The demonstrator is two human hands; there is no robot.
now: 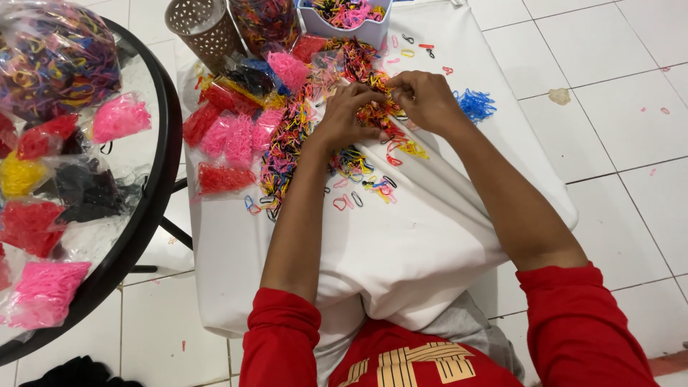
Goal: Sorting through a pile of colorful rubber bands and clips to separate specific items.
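A heap of small mixed-colour rubber bands (287,147) lies on a white cloth (423,229) spread over my lap. My left hand (347,115) and my right hand (424,99) meet over the heap's far end, fingers pinched together on a few bands; the bands between the fingertips are too small to tell apart. A separate pile of blue bands (474,104) lies just right of my right hand. Loose bands are scattered in front of my hands.
Clear bags of pink and red bands (228,140) lie left of the heap. A brown perforated cup (203,29) and a lilac box of bands (345,18) stand at the far end. A black-rimmed glass table (154,179) at left holds more bags. White floor tiles surround.
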